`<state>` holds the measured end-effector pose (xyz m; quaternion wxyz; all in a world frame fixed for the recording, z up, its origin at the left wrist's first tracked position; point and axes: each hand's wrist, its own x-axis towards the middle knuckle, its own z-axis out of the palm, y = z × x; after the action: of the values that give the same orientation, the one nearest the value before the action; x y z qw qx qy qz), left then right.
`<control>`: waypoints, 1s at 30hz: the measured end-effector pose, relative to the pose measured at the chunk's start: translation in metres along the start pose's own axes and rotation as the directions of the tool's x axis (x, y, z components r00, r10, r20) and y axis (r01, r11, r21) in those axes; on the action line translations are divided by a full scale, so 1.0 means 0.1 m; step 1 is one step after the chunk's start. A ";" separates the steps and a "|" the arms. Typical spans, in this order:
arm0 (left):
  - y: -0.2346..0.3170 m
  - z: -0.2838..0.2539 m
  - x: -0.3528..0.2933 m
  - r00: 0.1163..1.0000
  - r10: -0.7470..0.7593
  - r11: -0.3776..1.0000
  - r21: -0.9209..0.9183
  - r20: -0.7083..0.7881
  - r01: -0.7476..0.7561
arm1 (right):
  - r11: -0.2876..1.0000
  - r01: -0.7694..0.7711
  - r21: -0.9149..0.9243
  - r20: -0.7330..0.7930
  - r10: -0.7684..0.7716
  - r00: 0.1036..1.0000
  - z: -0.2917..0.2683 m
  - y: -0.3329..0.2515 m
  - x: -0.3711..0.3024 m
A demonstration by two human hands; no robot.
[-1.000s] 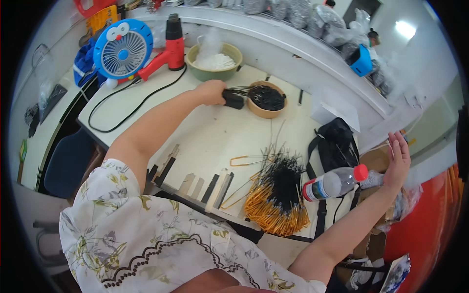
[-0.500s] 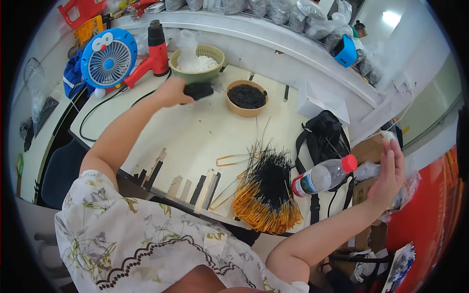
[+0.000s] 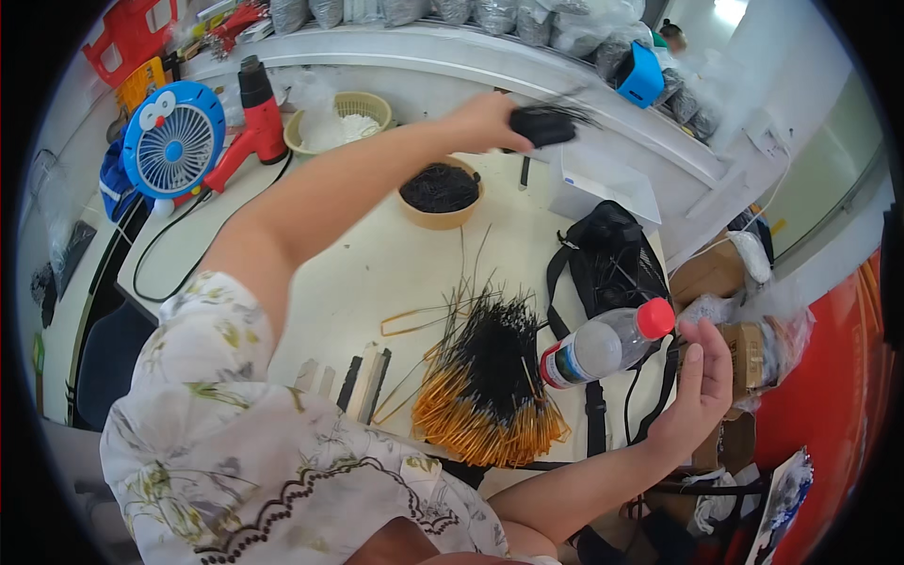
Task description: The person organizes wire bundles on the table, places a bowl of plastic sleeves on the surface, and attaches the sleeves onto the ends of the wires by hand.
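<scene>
My left hand (image 3: pixel 490 122) reaches out over the far side of the table, closed on a dark black bundle (image 3: pixel 543 126). Thin strands stick out from the bundle's end, blurred by motion, so its exact kind is unclear. Under my left forearm stands a tan bowl (image 3: pixel 443 218) filled with short thin black pieces. My right hand (image 3: pixel 699 391) is raised at the right, fingers stretched and nothing in it. Closest to it is a clear plastic bottle (image 3: pixel 603 347) with a red cap. Left of the bottle lies a big pile of black wires (image 3: pixel 494 377) with orange ends.
A black mesh bag (image 3: pixel 612 254) lies behind the bottle, in front of a white box (image 3: pixel 603 188). At the back left stand a blue fan (image 3: pixel 174 141), a red heat gun (image 3: pixel 259 127) and a green basket (image 3: pixel 363 104). Small strips (image 3: pixel 363 381) line the table's near edge.
My left hand has swung right and farther away with the black bundle, from near the basket to beyond the bowl. My right hand has lowered and come closer to the bottle.
</scene>
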<state>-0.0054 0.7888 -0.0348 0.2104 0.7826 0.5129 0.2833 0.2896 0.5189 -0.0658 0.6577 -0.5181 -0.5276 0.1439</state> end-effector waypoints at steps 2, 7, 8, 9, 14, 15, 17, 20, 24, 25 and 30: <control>0.16 0.44 0.53 0.986 0.161 0.936 0.324 -0.046 -0.137 | 1.000 0.011 -0.001 -0.043 -0.011 0.999 0.04 0.10 0.00; 0.60 1.08 1.09 0.980 0.196 0.917 0.350 0.023 -0.192 | 1.000 0.001 -0.001 -0.165 -0.001 0.986 0.05 0.32 -0.05; 0.57 1.18 1.16 0.979 0.203 0.916 0.349 0.027 -0.200 | 1.000 -0.011 -0.001 -0.185 0.010 0.983 0.06 0.33 -0.06; 0.52 1.29 1.20 0.983 0.171 0.902 0.391 0.064 -0.182 | 1.000 -0.012 0.010 -0.209 0.013 0.978 0.07 0.36 -0.06; 0.37 1.33 1.14 0.969 0.225 0.937 0.295 -0.100 -0.187 | 0.996 0.003 0.094 -0.241 0.020 0.970 0.08 0.57 -0.08; 0.35 1.20 1.16 0.973 0.224 0.942 0.268 -0.052 -0.203 | 0.994 -0.002 0.111 -0.241 0.029 0.970 0.08 0.59 -0.07; 0.54 0.96 0.87 0.987 0.152 0.979 0.141 -0.047 -0.144 | 0.992 -0.040 0.118 -0.248 0.069 0.966 0.02 0.66 -0.07; 0.48 0.43 0.15 0.985 0.173 0.982 0.070 0.021 -0.175 | 0.994 -0.052 0.099 -0.259 0.076 0.963 -0.02 0.66 -0.06; 0.09 -0.15 -1.13 0.996 -0.069 0.996 -0.062 -0.053 0.066 | 0.997 -0.043 0.071 -0.161 0.054 0.985 -0.10 0.61 -0.11; 0.04 -0.29 -1.42 0.987 -0.154 0.984 0.087 -0.054 0.158 | 0.987 -0.031 0.157 -0.100 0.048 0.994 -0.08 0.54 -0.15; -0.82 -0.78 -2.79 0.904 -0.335 0.735 0.527 -0.267 0.428 | 0.997 0.029 0.070 0.370 -0.053 0.928 0.11 0.32 -0.46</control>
<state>-0.2007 0.5657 -0.0903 -0.0214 0.6624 0.7382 0.1257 0.2731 0.5045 -0.1185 0.5649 -0.4493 -0.6483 0.2421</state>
